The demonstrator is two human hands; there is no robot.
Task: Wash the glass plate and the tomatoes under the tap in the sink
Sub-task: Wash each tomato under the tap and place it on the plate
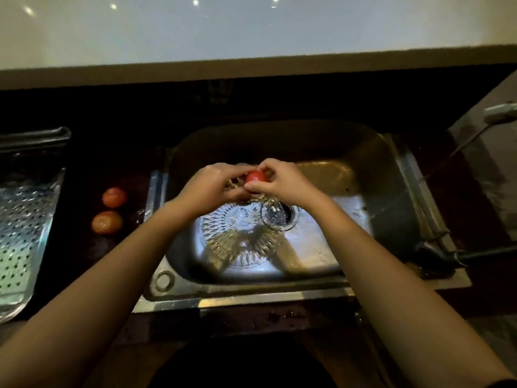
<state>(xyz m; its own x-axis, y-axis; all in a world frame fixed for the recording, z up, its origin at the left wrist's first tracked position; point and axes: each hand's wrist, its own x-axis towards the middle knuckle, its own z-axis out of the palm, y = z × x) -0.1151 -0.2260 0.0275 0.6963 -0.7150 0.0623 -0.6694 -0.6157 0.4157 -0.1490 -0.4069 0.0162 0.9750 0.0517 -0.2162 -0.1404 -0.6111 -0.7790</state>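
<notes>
My left hand [215, 183] and right hand [277, 180] clamp together on a round, glossy red tomato [256, 177] above the steel sink [363, 219]; the cut-glass plate [237, 236] lies in its basin, and two orange-red tomatoes [114, 196] [107, 222] rest left of it.

My fingers [223, 175] hide most of the tomato [255, 176], my left forearm [156, 233] covers the glass plate [240, 233] edge, and the perforated tray [25, 214] runs off left.

a round red tomato [256, 176]; two orange-red round tomatoes [114, 196] [107, 222] on a black countertop [84, 247]; a clear cut-glass plate [237, 233] with a radiating starburst pattern; a silver perforated metal tray [22, 219] dotted with holes.
</notes>
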